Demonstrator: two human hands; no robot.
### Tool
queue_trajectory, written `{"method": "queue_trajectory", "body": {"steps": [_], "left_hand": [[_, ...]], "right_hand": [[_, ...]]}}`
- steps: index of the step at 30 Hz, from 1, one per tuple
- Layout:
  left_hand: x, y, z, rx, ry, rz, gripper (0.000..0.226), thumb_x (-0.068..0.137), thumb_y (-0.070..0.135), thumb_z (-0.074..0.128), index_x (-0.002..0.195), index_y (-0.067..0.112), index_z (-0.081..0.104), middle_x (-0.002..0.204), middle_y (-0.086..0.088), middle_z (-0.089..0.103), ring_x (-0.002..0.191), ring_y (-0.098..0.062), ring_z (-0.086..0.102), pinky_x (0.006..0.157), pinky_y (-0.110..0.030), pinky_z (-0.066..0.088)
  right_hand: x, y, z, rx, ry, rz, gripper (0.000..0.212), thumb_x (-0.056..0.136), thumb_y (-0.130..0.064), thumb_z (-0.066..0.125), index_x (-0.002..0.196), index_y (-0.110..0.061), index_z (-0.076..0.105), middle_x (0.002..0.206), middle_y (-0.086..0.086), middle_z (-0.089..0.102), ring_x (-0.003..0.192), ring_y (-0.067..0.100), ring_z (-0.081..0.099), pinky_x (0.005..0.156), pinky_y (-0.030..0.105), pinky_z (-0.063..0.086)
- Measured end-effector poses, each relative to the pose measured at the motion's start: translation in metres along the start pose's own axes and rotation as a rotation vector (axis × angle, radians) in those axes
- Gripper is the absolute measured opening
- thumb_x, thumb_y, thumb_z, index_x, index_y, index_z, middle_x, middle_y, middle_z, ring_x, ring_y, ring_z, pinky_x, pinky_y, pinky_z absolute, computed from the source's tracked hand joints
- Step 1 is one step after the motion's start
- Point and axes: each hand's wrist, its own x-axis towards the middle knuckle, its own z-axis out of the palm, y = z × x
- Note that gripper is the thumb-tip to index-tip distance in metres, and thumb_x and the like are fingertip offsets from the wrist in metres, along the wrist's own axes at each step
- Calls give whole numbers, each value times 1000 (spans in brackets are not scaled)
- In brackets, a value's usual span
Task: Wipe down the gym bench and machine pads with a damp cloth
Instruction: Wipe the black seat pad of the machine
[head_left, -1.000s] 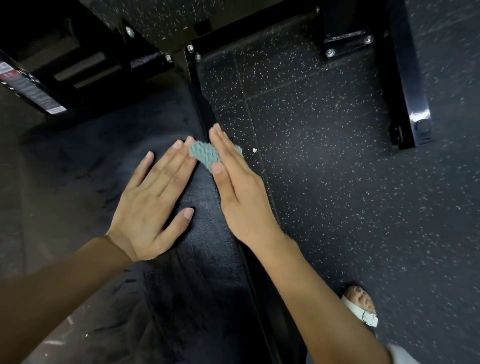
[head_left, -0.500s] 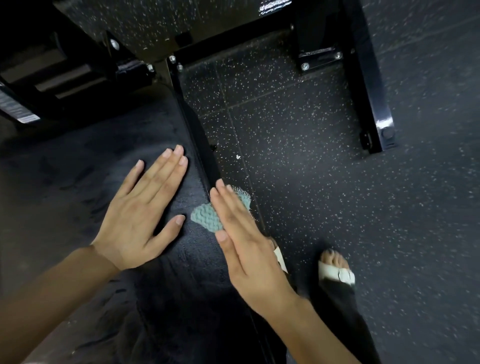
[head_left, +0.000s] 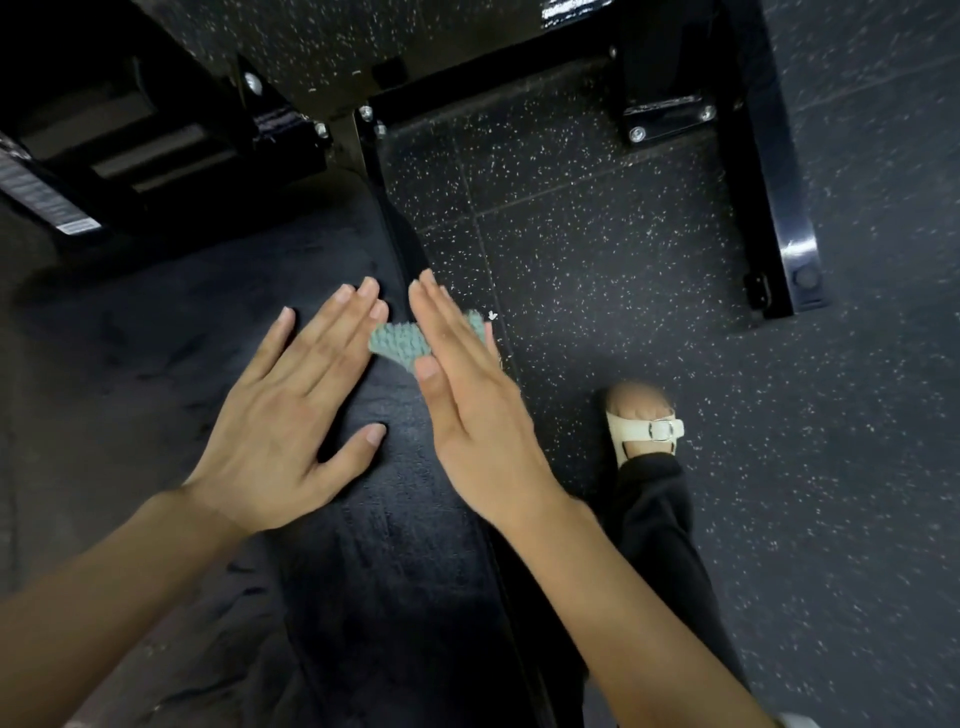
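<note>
My right hand (head_left: 467, 415), fingers straight, presses the teal cloth (head_left: 397, 340) mid-frame on the bench pad (head_left: 405, 571), seemingly at its right edge. My left hand (head_left: 280, 431) rests flat beside it, holding nothing. I should keep even pressure and overlap my strokes.

Scene is looking dim, glare is bouncing off the black frame bar (head_left: 797, 249). Wide-angle is bending edges; bottom corners are going soft.

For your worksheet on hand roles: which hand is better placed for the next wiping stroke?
Right. The right hand lies flat on the cloth near the bench pad edge; the left hand rests on bare pad.
</note>
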Motion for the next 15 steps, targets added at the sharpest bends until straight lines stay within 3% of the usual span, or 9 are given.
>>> {"method": "queue_trajectory", "body": {"steps": [5,8,15], "left_hand": [[7,-1,-3,-40,46,-139,74,97,41,36,158,5,12,167,-8,6,155,-19,3,125,-34,-3],[8,-1,-4,-34,35,-123,74,98,41,35,158,5,13,167,-8,6,154,-18,3,125,-35,-2],[44,-47,-19,-28,55,-289,80,93,46,32,158,6,9,166,-7,2,154,-17,-1,121,-42,2]], "right_hand": [[11,-6,-2,36,-16,4,49,108,-21,31,156,-14,22,164,-4,17,149,2,13,124,29,11],[-9,-2,-6,16,-55,-17,50,108,-22,31,156,-15,21,164,-5,16,150,1,11,123,23,11],[-42,7,-11,59,-106,-30,51,106,-23,30,156,-17,21,164,-10,15,151,4,9,121,20,10]]}}
